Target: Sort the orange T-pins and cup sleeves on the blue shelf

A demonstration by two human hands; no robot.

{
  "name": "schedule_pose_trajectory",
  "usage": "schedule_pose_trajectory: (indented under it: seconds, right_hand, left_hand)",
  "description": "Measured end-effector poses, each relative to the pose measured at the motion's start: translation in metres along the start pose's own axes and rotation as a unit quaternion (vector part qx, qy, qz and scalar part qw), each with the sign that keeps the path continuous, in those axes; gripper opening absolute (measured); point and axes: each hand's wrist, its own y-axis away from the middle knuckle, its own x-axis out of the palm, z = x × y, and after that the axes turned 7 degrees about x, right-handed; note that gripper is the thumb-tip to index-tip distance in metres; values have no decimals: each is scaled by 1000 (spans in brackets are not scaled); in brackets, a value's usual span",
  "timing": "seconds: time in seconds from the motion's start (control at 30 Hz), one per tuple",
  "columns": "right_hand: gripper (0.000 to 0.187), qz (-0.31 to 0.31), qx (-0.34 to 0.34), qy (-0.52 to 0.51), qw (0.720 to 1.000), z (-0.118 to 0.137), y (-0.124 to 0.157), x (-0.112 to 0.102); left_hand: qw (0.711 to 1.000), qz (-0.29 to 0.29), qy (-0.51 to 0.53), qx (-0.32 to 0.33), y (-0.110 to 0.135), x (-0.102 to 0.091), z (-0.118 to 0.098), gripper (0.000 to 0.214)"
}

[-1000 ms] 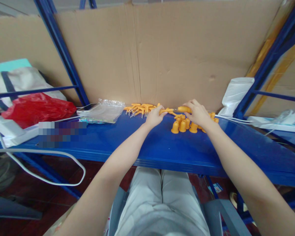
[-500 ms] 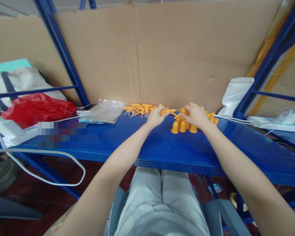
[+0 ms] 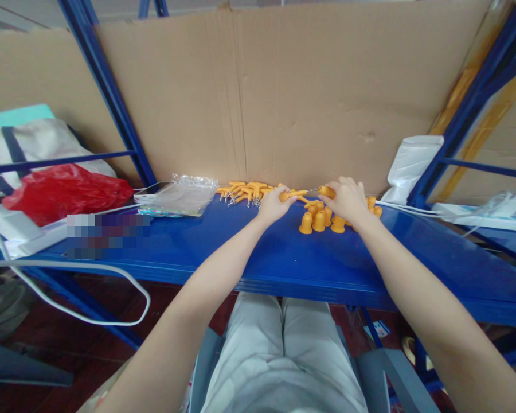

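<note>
In my left hand point(image 3: 276, 206) is a yellow corkscrew point(image 3: 300, 193), closed between thumb and fingers. Its ridged shank points right and ends in a thin metal spiral point(image 3: 313, 190). My right hand point(image 3: 347, 198) grips a yellow piece point(image 3: 327, 191) by the spiral's tip; the fingers cover much of it, and whether the two touch I cannot tell. Below and beside the right hand stand several yellow bell-shaped pieces point(image 3: 319, 221). Left of my left hand lies a heap of yellow corkscrews point(image 3: 251, 189) with T-shaped handles and metal spirals.
A stack of clear plastic bags point(image 3: 180, 198) lies on the blue table point(image 3: 284, 258), left of the corkscrews. A red plastic bag point(image 3: 69, 189) and a white power strip point(image 3: 38, 235) are at far left. Cardboard point(image 3: 305, 97) walls the back. A white packet point(image 3: 413, 163) leans at right.
My right hand has moved slightly right and up with its yellow piece, so more of that piece and the metal spiral show. My left hand has stayed nearly still.
</note>
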Motion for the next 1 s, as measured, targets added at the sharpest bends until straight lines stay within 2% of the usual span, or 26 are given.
schedule_pose_trajectory:
  seconds: [0.2,0.33,0.47,0.63,0.8,1.0]
  right_hand:
    - [30,-44,72,13,996,-16,-5,-2]
    - [36,-75,132,-3,988,-28,-10,-6]
    - [43,-51,191,0,980,-38,-13,-13]
    - [40,-11,234,37,971,-50,-15,-17]
    - [44,37,257,64,963,-57,-17,-18]
    - [42,17,218,39,975,-47,-15,-13]
  left_hand:
    - [998,-42,-9,-53,-4,-8,2,13]
    - [998,-39,-21,-51,-3,-8,2,13]
    - [999,-31,-34,-28,-1,-5,3,12]
    - [999,-32,-35,-15,-2,-4,7,13]
    - [999,-34,-39,-15,-2,-3,7,13]
    - [999,-26,-36,-15,-2,-4,7,11]
